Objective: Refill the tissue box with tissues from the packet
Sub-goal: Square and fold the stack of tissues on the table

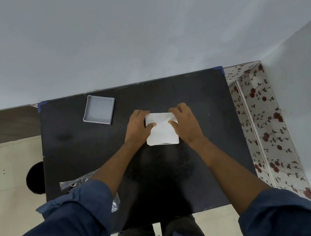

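Observation:
A white stack of tissues point(162, 131) lies on the black table point(87, 146) at its middle. My left hand point(138, 127) grips the stack's left side, thumb on top. My right hand point(186, 122) grips its right side the same way. A thin dark edge shows under the stack's near side; I cannot tell what it is. A grey shallow square box part point(99, 112), open side up and empty, lies at the back left of the table. The clear plastic packet point(78, 182) lies flat near the table's front left, partly hidden by my left sleeve.
The table stands against a pale wall. A floral-patterned surface point(262, 123) runs along its right side. To the left is a beige surface with a round dark hole point(35, 178). My legs show below the table's near edge.

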